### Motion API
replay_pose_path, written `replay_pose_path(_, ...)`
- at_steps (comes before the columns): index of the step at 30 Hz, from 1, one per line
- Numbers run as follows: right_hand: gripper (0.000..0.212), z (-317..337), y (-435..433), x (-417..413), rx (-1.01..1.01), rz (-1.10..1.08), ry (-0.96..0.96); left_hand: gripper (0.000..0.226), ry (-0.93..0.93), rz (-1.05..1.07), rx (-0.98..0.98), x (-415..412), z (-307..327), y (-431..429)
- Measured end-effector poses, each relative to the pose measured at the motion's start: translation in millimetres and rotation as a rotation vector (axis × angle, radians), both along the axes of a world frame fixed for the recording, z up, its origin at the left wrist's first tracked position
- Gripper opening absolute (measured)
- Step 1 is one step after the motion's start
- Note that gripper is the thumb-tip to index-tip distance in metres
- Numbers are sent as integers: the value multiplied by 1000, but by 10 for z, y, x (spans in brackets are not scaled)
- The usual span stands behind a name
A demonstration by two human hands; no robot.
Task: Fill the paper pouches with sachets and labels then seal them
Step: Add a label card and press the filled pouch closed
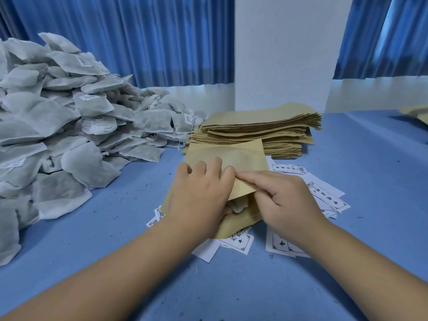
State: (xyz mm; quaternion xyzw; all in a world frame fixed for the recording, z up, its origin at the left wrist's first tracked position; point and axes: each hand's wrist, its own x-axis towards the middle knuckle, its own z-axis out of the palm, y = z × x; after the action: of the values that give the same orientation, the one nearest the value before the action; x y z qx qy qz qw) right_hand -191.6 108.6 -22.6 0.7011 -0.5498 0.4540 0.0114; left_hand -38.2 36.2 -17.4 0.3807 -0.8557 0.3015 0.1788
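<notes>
- My left hand [201,193] lies on the kraft paper pouch [231,154], fingers bent over its top layer and thumb tucked in at the mouth, gripping it.
- My right hand [284,200] pinches the lifted edge of the pouch mouth between forefinger and thumb.
- A white sachet [238,207] shows inside the opening.
- The pouch rests on scattered printed labels [328,195] on the blue table [231,286].
- The stack of empty pouches [261,130] sits just behind; the sachet heap [58,126] is to my left.

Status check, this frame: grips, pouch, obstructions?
Left grip holds paper pouch. Right grip pinches its mouth edge open. Sachet inside, mouth unsealed. Labels lie under pouch, nothing blocking.
</notes>
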Motion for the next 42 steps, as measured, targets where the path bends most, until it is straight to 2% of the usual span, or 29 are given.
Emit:
replay_pose_path(3,57,-14,15,8,35,19,22,19,68,-28,-157,-33,-40,-55)
replay_pose_path(5,58,-24,23,23,74,26,75,19,89,-57,-240,-23,-47,-97)
replay_pose_path(7,56,-25,25,26,127,26,138,22,83,-83,-241,4,-69,-140)
replay_pose_path(11,52,-44,37,-21,216,4,269,17,18,-262,-46,124,-174,-214)
replay_pose_path(15,38,-88,60,-80,317,38,476,33,8,-341,96,296,-237,-193)
replay_pose_path(18,33,-113,69,-147,380,82,492,32,-4,-352,128,369,-287,-189)
replay_pose_path(25,39,-203,73,-188,451,143,543,31,28,-400,270,481,-239,-183)
replay_pose_path(28,38,-194,60,-184,429,179,558,30,-28,-430,328,547,-187,-170)
replay_pose_path(31,39,-175,67,-178,417,177,592,43,-75,-433,396,571,-140,-154)
replay_pose_path(37,38,-145,116,-147,404,110,586,55,-163,-386,394,553,-164,-133)
replay_pose_path(42,30,-117,134,-64,233,49,673,59,-149,-411,397,459,-106,-86)
